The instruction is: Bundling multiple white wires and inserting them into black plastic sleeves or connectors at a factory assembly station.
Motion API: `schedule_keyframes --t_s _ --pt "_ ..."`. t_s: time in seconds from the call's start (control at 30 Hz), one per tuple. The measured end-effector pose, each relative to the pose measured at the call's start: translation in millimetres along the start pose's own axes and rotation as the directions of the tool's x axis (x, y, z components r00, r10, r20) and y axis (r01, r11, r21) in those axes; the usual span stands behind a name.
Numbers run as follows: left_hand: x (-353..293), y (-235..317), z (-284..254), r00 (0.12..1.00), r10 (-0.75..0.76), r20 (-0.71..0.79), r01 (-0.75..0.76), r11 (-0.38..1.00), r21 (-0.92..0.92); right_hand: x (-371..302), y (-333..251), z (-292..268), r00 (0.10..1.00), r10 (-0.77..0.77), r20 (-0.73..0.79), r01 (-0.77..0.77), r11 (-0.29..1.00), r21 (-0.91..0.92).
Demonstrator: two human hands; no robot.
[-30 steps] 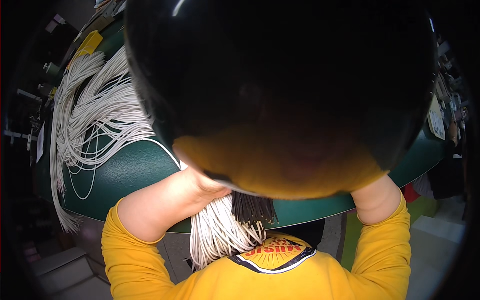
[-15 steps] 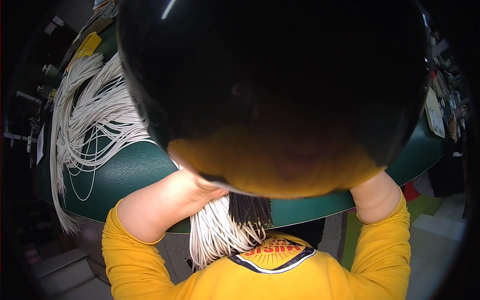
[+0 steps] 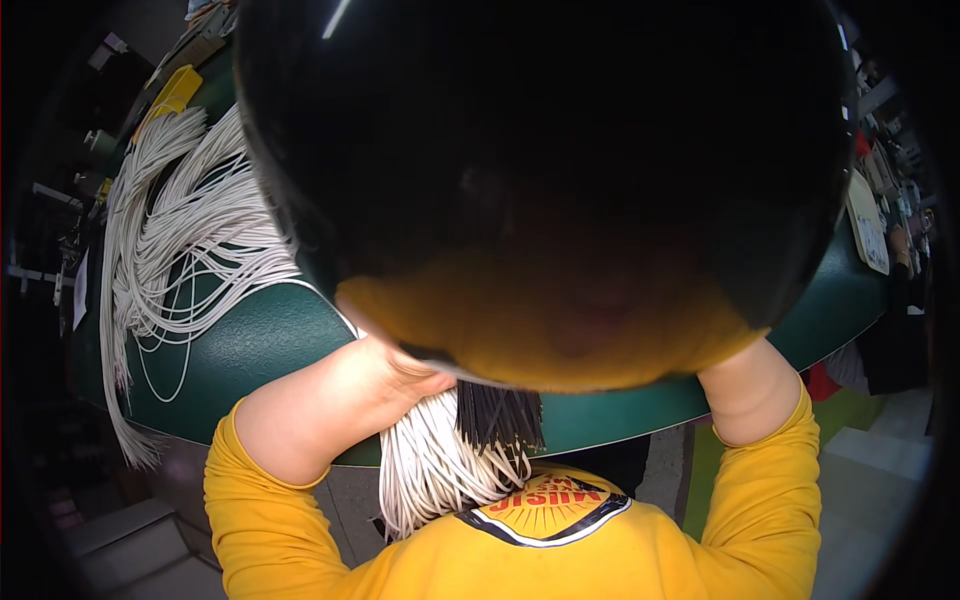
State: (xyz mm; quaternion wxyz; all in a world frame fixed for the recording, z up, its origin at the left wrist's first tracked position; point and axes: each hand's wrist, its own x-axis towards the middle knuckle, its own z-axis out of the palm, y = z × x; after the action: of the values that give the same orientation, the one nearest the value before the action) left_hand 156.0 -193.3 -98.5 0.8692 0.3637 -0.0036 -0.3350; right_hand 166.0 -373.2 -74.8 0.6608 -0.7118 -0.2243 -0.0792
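Note:
A large glossy dark rounded shape (image 3: pixel 560 190) fills the middle of the view and covers the work. From the lower left comes my left hand (image 3: pixel 405 372), its fingers hidden under the dark shape's edge. It rests against a bundle of white wires (image 3: pixel 430 465) that hangs over the table's near edge. Beside that bundle, just right of my left hand, is a bunch of short black wires (image 3: pixel 498 418) with small brassy tips. My right forearm (image 3: pixel 748 395) reaches in from the lower right, and the hand beyond its wrist is hidden. Whether either hand holds anything does not show.
Long white wires (image 3: pixel 190 230) lie in a looped heap on the left of the green table (image 3: pixel 250 345). Behind them sits a yellow bin (image 3: pixel 178 90). A pale board (image 3: pixel 868 222) stands at the right edge, near another person's hand (image 3: pixel 899 243) and dark sleeve.
The dark shape's lower edge has lifted very slightly. At the far right the other person's hand has shifted a little. My arms and the wires look unmoved.

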Motion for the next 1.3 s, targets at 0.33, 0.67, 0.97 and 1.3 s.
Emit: schedule_keyframes --t_s 0.33,0.67,0.97,1.3 --pt "0 0 -1 1.0 -0.018 -0.022 0.017 0.998 -0.052 2 -25 3 0.999 0.018 -0.034 -0.016 0.998 0.065" --pt "-2 1 -3 0.998 -0.03 0.047 0.036 0.991 -0.128 6 -7 -4 0.872 0.301 0.385 -0.456 0.785 0.42" --pt "1 -4 -8 0.995 -0.08 0.058 0.082 0.996 -0.024 0 -6 5 0.898 0.299 0.323 -0.413 0.826 0.383" --pt "0 0 -2 0.997 -0.036 0.064 0.036 0.999 0.0 4 -12 3 0.834 0.383 0.397 -0.55 0.632 0.546"
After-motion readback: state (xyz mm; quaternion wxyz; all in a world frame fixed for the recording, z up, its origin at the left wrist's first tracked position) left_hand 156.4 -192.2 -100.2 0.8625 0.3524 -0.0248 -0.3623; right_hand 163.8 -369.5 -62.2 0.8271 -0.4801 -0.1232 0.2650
